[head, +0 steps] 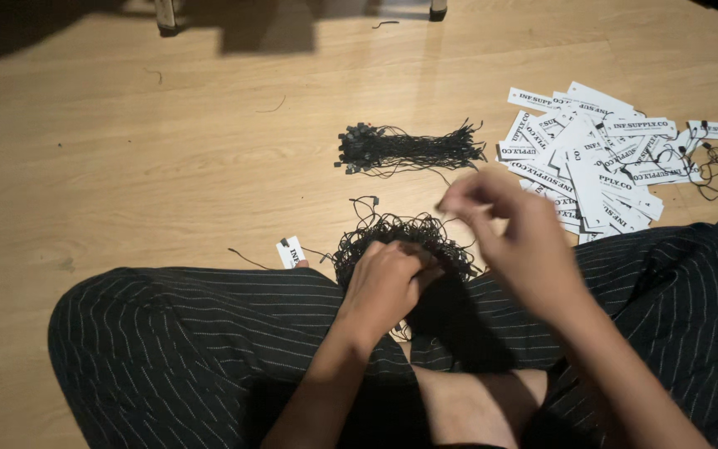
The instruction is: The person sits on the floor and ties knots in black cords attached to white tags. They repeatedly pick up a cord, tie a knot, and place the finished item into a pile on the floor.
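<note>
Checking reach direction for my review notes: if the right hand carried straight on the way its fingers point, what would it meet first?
The right hand, blurred, points up-left. Going on, it would likely meet the straight bundle of black strings on the wooden floor first, though its height above them is unclear.

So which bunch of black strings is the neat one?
The straight bundle of black strings farther out on the floor. The tangled heap under the left hand is messy and loopy.
</note>
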